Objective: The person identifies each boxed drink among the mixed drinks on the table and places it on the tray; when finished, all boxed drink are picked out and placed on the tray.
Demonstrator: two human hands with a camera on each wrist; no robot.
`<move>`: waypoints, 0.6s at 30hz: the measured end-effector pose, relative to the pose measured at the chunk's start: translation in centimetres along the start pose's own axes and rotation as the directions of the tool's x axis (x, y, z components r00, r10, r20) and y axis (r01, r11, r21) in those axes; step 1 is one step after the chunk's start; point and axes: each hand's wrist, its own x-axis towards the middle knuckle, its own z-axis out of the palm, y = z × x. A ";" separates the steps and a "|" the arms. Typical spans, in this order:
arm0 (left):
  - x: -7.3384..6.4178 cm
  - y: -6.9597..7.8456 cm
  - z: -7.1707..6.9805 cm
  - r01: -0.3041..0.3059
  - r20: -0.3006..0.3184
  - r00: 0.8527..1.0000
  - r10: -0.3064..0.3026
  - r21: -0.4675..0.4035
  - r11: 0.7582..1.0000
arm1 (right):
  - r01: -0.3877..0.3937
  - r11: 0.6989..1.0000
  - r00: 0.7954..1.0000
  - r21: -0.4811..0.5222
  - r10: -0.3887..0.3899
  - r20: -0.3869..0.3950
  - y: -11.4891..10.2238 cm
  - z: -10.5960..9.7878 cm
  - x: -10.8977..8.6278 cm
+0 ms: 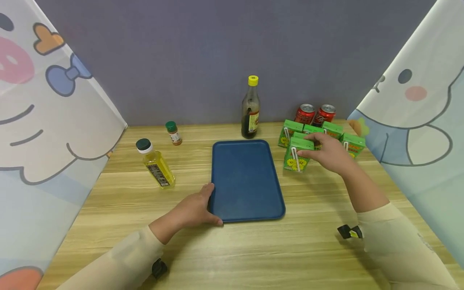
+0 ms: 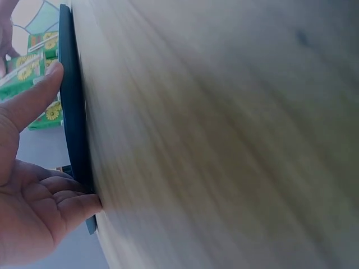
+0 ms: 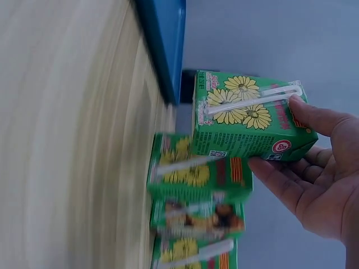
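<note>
My right hand [image 1: 331, 155] pinches a green drink carton [image 1: 297, 155] with yellow flowers and a white straw on its side. In the right wrist view the thumb lies on the straw side of this carton [image 3: 252, 115], with fingers behind it, and its base is off the table. More green cartons [image 3: 196, 174] stand just beyond. My left hand [image 1: 193, 207] holds the near left corner of a dark blue tray [image 1: 246, 181], thumb along the near edge and fingers at the left edge. The left wrist view shows thumb and fingertips against the tray's rim [image 2: 73, 101].
Two red cans [image 1: 305, 114] stand behind the cartons. A dark sauce bottle [image 1: 251, 112] with a yellow cap is behind the tray. Left of the tray are a yellow oil bottle [image 1: 157, 167] and a small green-capped spice jar [image 1: 174, 133]. Printed curtains [image 1: 417, 80] border the wooden table [image 1: 261, 253].
</note>
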 end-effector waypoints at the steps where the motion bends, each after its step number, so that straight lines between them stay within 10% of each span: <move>1: 0.0 0.0 0.0 0.000 -0.001 1.000 0.000 0.000 1.000 | 0.011 1.000 1.000 -0.001 -0.011 0.001 -0.4 0.2 0.4; 18: 0.1 0.2 -0.3 -0.010 -0.013 1.000 0.011 0.040 0.999 | 0.150 0.982 0.986 0.116 -0.158 0.057 -7.1 6.3 8.1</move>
